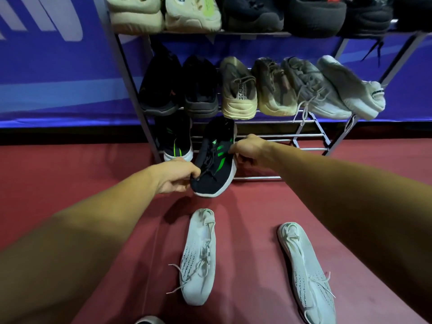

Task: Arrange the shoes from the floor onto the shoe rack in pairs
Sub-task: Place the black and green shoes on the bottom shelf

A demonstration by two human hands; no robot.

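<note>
At the rack's [257,177] lowest shelf, both my grips hold one black shoe [214,160] with green stripes. My left grip [177,177] pinches its left edge by the laces, near the toe. My right grip [247,152] is curled on its right side near the collar. The shoe is tilted, with its heel over the shelf rails and its toe out past the front rail, over the floor [70,171]. Its mate [177,139] stands on that same shelf at the left end, just beside it.

On the floor nearer me lie a white shoe [198,258] and a second white shoe [306,272], apart from each other, laces loose. The middle shelf carries a black pair [161,87], a tan pair [238,90], a grey shoe [306,85] and a pale shoe [350,90] that leans over the right end. Up top sit a cream pair [140,15] and dark shoes [280,12]. A blue banner [58,66] is behind the rack.
</note>
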